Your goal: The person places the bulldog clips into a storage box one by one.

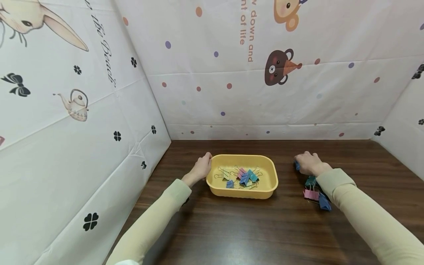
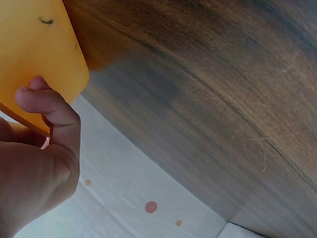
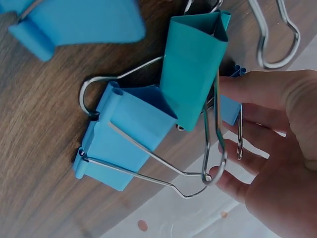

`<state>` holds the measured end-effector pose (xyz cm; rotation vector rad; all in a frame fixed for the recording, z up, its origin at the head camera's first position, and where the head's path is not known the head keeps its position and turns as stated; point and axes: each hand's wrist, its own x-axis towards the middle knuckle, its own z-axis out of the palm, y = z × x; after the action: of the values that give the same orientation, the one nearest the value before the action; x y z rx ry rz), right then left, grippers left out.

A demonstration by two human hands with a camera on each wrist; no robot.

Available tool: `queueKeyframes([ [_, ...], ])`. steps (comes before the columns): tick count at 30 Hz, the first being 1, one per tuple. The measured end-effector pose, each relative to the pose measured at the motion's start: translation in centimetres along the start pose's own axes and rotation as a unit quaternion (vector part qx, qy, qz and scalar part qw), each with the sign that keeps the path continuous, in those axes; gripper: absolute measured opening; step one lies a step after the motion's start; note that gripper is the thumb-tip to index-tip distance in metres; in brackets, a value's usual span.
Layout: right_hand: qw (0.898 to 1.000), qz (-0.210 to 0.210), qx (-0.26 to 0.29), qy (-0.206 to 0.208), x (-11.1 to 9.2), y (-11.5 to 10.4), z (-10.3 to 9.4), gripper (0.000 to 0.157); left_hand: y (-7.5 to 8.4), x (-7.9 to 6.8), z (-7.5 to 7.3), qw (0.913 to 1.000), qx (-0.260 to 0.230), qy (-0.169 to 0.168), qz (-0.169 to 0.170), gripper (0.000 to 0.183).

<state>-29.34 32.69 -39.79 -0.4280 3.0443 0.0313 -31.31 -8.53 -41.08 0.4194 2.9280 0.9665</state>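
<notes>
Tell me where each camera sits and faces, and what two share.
Head: on the head, facing forward and down at the yellow tray; left hand, right hand and sleeves show.
Left wrist: on that wrist, facing the tray; left hand shows.
Right wrist: on that wrist, facing binder clips; right hand shows.
Head and left wrist share the tray.

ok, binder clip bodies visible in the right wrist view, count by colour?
Blue: 3 (top-left clip, middle clip, small-looking clip at the right hand)
Teal: 1 (teal clip)
Total: 4
Not counted: wire handle at top right, its body out of view.
</notes>
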Motion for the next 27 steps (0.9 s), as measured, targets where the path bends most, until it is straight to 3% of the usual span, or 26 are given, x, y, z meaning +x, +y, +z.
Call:
queueKeyframes([
  [19, 0.998, -0.003, 0.061, -0.007, 0.0, 0.55, -0.22, 0.05, -0.16, -0.1, 0.14, 1.0, 0.0, 0.0, -0.003, 0.025],
  [27, 0.997, -0.005, 0.076, 0.009, 0.32, 0.17, -0.79, 0.049, -0.12, 0.04, 0.24, 1.0, 0.003, 0.003, -0.005, 0.025],
])
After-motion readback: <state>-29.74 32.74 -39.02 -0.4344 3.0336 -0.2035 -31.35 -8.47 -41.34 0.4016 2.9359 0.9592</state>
